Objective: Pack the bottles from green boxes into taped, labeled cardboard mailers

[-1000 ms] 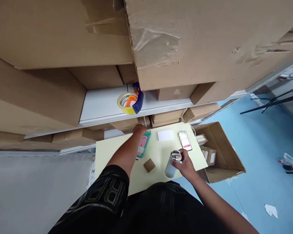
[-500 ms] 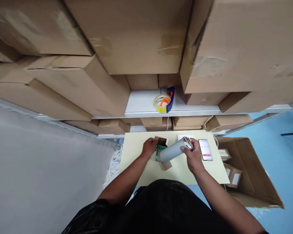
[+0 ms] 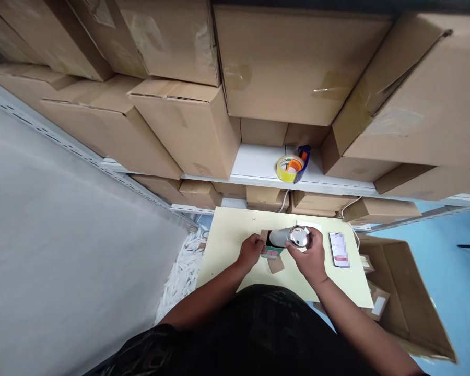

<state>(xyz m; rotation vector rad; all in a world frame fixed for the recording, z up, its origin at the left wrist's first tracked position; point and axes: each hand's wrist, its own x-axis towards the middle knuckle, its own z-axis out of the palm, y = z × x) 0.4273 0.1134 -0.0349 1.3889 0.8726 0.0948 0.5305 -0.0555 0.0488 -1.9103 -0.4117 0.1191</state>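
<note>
Left hand (image 3: 251, 250) grips green-and-pink carton (image 3: 272, 253); right hand (image 3: 312, 259) clasps grey tumbler (image 3: 281, 238), one end hidden at carton's mouth, insertion depth unclear. Pale-yellow bench (image 3: 227, 245); shelf (image 3: 254, 161) behind bears cardboard boxes (image 3: 188, 128).

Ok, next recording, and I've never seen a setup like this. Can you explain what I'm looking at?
There is no machine here: a person works with two bare hands. Every picture comes from one camera worn on their head, looking forward and down.

The left hand holds a green and pink box. The right hand grips a pale cylinder near its shiny end, its other end at the box's open mouth; how far in is hard to tell.

On the cream table lie a phone and a small brown piece. The shelf beyond carries cardboard boxes and a tape dispenser.
</note>
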